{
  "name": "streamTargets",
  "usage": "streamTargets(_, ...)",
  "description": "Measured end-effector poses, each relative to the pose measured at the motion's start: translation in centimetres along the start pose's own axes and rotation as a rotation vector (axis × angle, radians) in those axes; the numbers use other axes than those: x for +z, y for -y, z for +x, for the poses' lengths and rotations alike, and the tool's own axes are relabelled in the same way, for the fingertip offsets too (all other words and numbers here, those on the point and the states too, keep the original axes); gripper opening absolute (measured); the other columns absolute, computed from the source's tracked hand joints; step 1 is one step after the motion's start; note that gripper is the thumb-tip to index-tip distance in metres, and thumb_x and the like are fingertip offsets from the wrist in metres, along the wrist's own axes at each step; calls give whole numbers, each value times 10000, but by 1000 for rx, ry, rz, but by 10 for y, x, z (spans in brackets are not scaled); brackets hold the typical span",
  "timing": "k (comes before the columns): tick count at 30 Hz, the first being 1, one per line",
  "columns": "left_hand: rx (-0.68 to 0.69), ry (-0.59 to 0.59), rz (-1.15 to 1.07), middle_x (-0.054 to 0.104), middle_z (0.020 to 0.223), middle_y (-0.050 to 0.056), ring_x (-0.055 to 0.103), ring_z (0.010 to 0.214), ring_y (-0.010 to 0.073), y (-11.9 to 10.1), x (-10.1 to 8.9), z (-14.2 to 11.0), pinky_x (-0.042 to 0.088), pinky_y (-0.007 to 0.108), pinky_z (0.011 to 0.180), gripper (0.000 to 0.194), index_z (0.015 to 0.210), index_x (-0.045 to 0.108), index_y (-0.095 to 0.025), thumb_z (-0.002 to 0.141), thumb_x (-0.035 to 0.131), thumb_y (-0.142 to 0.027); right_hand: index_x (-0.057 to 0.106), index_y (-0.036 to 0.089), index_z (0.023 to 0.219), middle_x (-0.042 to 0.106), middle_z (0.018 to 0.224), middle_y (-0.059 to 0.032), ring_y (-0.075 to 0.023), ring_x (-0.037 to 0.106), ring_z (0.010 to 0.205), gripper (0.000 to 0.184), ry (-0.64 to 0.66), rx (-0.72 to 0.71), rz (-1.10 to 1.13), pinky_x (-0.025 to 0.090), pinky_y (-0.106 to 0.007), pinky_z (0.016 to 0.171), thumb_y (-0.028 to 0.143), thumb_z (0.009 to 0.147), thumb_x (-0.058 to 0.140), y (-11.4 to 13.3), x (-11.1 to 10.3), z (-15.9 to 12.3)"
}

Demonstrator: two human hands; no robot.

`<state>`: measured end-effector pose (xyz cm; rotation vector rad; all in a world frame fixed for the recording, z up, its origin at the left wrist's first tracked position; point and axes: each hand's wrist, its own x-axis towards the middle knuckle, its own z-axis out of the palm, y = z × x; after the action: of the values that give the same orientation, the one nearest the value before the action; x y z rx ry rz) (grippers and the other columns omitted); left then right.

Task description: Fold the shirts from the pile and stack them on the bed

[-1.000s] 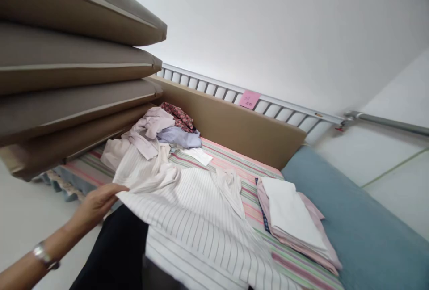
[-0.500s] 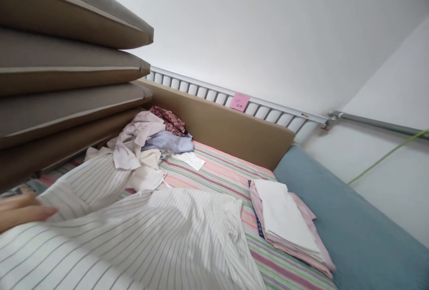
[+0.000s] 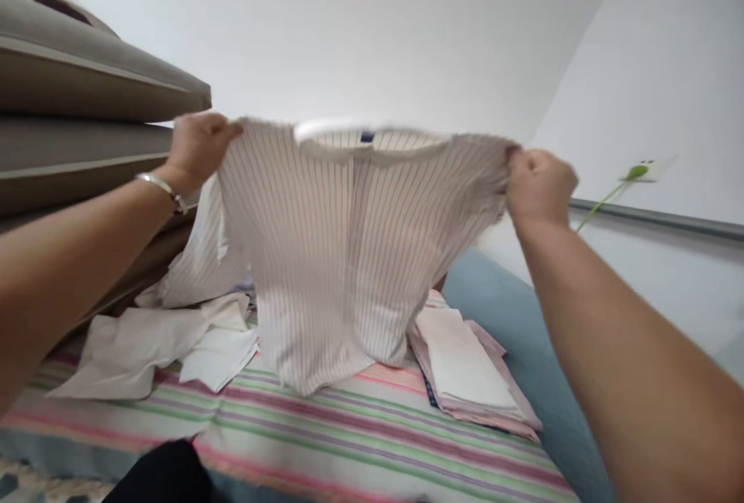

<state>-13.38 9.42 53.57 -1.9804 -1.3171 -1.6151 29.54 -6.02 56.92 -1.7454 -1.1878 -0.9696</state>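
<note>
A white striped shirt (image 3: 308, 239) hangs spread in the air over the bed, its collar at the top with a dark label inside. My left hand (image 3: 201, 148), a silver bangle at its wrist, is closed on one shoulder of it. At the other shoulder my right hand (image 3: 538, 181) grips the cloth in a fist. The shirt's lower edge comes down close to the striped sheet (image 3: 349, 441); whether it touches I cannot tell. One sleeve droops on the left, below my left hand.
White and cream garments (image 3: 145, 340) lie loose at the left. Folded clothes (image 3: 470, 363) are stacked at the right, beside a blue padded edge (image 3: 494, 286). Thick grey-brown cushions (image 3: 87, 84) rise in a pile at the left. A dark knee (image 3: 166, 476) shows at the bottom.
The striped shirt has been lifted off the bed and stretched out by its shoulders. My right hand has come into view, and both hands now hold the shirt. The view has shifted.
</note>
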Motion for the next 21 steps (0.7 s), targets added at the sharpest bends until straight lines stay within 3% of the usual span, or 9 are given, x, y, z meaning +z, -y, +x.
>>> streamTargets(2,45,-122,35,518,850,-39,491,962,119,-16,-21,23,196,210,717,770,820,516,234,818,173,-455,659,-62,952,675,863,-165,-177,620,880,787,-138,-10,4,318,-257,608,511,841,130,-2,-16,17)
streamTargets(4,71,-169,47,502,842,-57,497,963,120,-23,-32,25,187,209,683,791,800,503,243,799,98,-436,673,-40,908,654,767,-130,-115,588,761,754,-207,-46,29,267,-250,565,490,863,139,-3,-25,11)
streamTargets(8,81,-120,59,584,903,-19,528,954,101,-8,-27,-18,224,172,709,745,901,563,183,838,188,-458,650,61,745,565,627,-55,-78,387,583,529,-153,-73,71,256,-261,556,435,916,318,-15,-21,-55)
streamTargets(10,60,-31,41,635,954,11,551,948,106,14,-15,-60,285,167,772,624,1001,611,86,871,311,-445,623,124,707,530,586,-29,-96,415,568,492,-55,-96,89,305,-249,574,412,923,288,-27,-11,-110)
streamTargets(12,25,107,-5,661,1016,40,565,951,120,47,0,-113,340,189,831,464,1039,645,-19,896,378,-370,626,159,701,585,599,-51,-135,506,575,540,72,-119,136,370,-254,569,495,908,256,-43,7,-180)
streamTargets(16,-74,528,-109,690,940,62,587,892,167,127,30,-233,395,215,841,255,932,687,-94,817,531,-260,698,176,805,719,801,-98,-188,659,731,623,408,-98,299,493,-260,651,578,903,232,-64,60,-342)
streamTargets(19,-255,710,-78,700,890,70,580,925,204,175,41,-303,383,254,908,202,838,699,-127,779,522,-205,712,217,848,732,839,-71,-172,677,776,610,686,-213,394,502,-236,700,526,932,192,-54,95,-448)
streamTargets(21,-411,708,-68,706,860,64,579,939,214,192,44,-330,373,269,938,198,771,693,-137,738,499,-159,705,237,858,729,828,-56,-169,672,762,551,753,-271,400,490,-234,694,469,945,212,-35,106,-495)
